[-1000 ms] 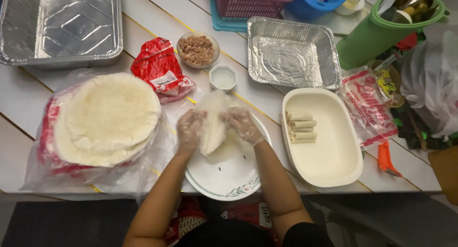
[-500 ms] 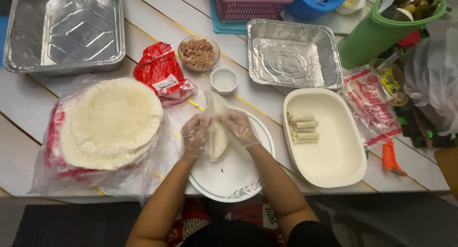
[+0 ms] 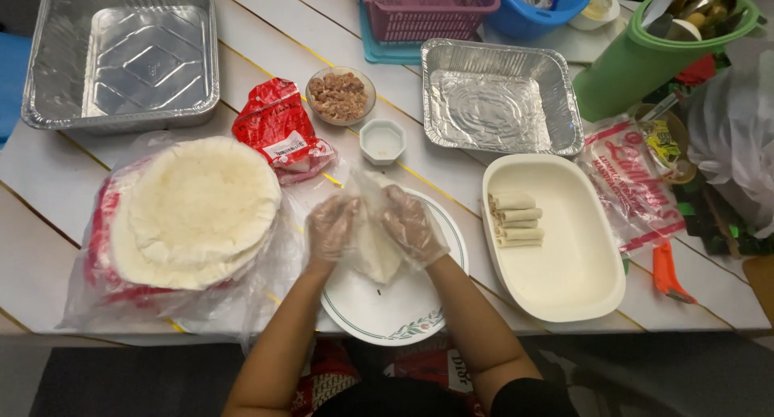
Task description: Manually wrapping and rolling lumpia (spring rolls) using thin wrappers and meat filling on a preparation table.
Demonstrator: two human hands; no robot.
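Looking down from a head cam at a white plank table, w/ two arms reaching up from the bottom centre of the frame. Both hands wear clear plastic gloves. Left hand and right hand sit side by side at centre frame, each gripping an edge of a thin pale wrapper that is partly folded between them. Wrapper hangs just over a white plate w/ a floral rim, at lower centre. Left of the hands: a stack of round white wrappers lying on its opened plastic bag. Right of the plate: a cream oval tray holding four finished rolls stacked near its left wall. Above the hands: a small white dish, a glass bowl of minced filling and a crumpled red packet. Upper left of frame: a large foil pan; upper centre-right: a smaller foil pan. Top edge: a pink basket and a blue tub. Upper right: a green container w/ utensils in it.
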